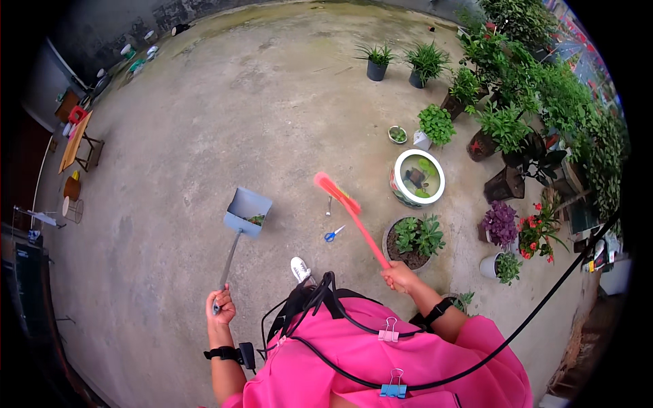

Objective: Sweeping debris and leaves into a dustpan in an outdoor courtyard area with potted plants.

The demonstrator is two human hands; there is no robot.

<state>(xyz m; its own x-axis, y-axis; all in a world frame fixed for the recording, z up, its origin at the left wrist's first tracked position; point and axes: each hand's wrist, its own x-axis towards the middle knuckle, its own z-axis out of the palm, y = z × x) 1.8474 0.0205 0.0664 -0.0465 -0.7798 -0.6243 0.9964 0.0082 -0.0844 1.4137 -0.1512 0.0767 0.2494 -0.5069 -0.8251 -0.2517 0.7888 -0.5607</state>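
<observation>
My left hand [221, 305] is closed round the grey handle of a long-handled dustpan [246, 209]. Its blue-grey pan is at the floor ahead of me, with some green leaf scraps in it. In my right hand [400, 277] is the red handle of a broom [339, 194], its red bristle head pointing away and to the left, slightly blurred. Between the broom head and my foot, blue-handled scissors [332, 235] lie on the concrete. A small metal-looking tool [329, 206] lies just beyond them, partly beside the broom head.
A planter of leafy plants [415, 239] stands right of the broom handle. Beyond it is a white-rimmed water pot [434, 158]. Many potted plants [500, 221] crowd the right side. A wooden bench [76, 141] stands far left. A black cable [524, 326] runs from my body to the right.
</observation>
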